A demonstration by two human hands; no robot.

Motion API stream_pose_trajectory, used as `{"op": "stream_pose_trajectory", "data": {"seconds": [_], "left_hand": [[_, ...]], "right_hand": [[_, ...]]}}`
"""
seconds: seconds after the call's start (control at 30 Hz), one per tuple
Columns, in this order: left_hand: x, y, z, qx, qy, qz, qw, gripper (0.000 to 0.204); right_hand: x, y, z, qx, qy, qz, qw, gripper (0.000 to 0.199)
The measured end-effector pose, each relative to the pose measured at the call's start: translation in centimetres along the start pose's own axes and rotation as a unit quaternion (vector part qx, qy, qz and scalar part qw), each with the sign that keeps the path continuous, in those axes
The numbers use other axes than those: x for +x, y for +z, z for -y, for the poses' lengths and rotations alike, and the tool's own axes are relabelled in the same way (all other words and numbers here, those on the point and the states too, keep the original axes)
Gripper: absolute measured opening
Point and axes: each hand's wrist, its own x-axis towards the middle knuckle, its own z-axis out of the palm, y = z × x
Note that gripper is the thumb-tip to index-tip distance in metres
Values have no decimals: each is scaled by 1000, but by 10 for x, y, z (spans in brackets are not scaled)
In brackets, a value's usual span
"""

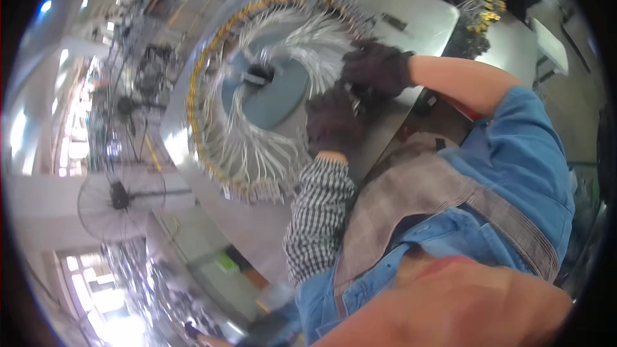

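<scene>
Both my hands wear dark gloves and meet at the right edge of a large ring of white cables [257, 154] on a metal table [424, 16]. My left hand [331, 122], below a black-and-white checked sleeve, has curled fingers. Just beyond it, my right hand [376, 71] is also closed, its forearm bare. A small shiny bit shows between the gloves; what it belongs to is hidden and blurred. The cables fan out around a blue-grey disc [283, 106] with a dark hub [260, 76]. Yellow and silvery fittings [196, 93] line the ring's outer rim.
A small dark flat object [393, 22] lies on the tabletop beyond my right hand. More cables with yellow ends [485, 16] are heaped at the far right. A large fan [119, 196] stands at the left. Another person's arm [209, 340] shows at the bottom edge.
</scene>
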Motion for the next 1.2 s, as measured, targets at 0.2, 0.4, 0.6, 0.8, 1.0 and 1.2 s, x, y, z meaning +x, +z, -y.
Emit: {"op": "stream_pose_trajectory", "data": {"seconds": [0.2, 0.4, 0.6, 0.8, 1.0, 1.2], "left_hand": [[-4, -27, -1, -95, -86, 101, 987, 60], [17, -15, -7, -124, -100, 105, 982, 55], [21, -30, -17, -133, -118, 126, 976, 56], [17, -36, -21, -137, -114, 99, 979, 54], [12, -32, -23, -146, -99, 80, 981, 54], [8, -38, -24, -142, -101, 84, 981, 56]], "right_hand": [[22, 12, -2, -23, -105, 129, 986, 40], [4, 38, -15, -40, -111, -41, 992, 20], [-1, 36, -16, -33, -107, -116, 987, 16], [-2, 40, -7, -61, -89, -184, 977, 17], [-6, 38, -1, -80, -57, -149, 984, 21], [-9, 22, 2, -65, -66, -91, 992, 42]]}}
